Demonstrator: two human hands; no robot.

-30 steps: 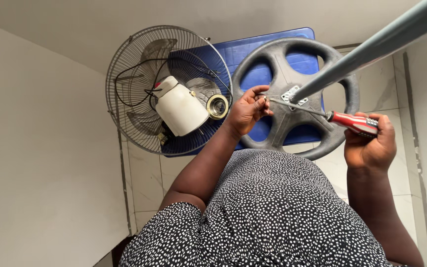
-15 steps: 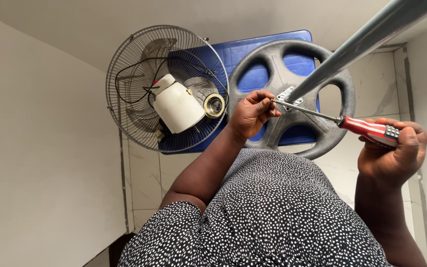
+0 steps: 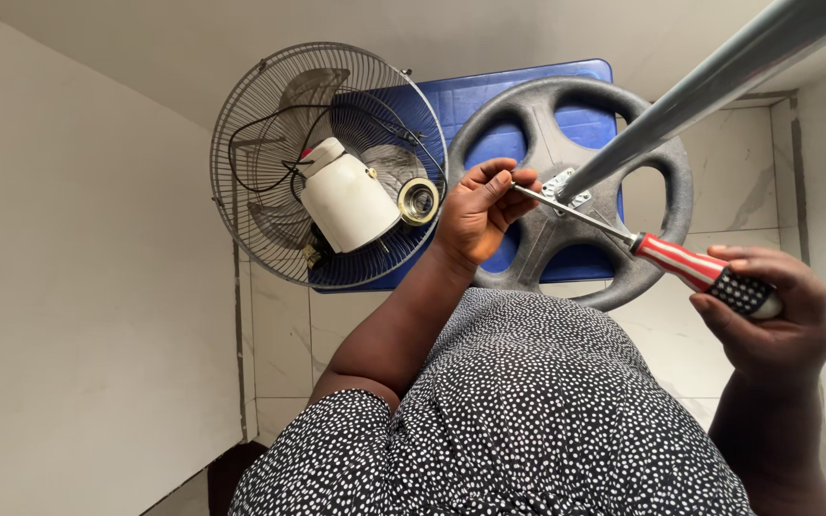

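Note:
My right hand grips the red and black handle of a screwdriver. Its thin metal shaft runs up and left to my left hand, whose fingers pinch around the tip; what lies between the fingertips is hidden. Both hands hover over a round black fan base with several cut-out openings. A grey pole rises from a metal bracket at the base's centre toward the upper right.
A fan head with wire grille, white motor housing and black cable lies left of the base. Both rest on a blue plastic surface. White tiled floor lies below, with plain walls on the left and right.
My right hand has dropped lower and tilted the screwdriver handle downward. My left hand has stayed at the tip, shifting slightly up.

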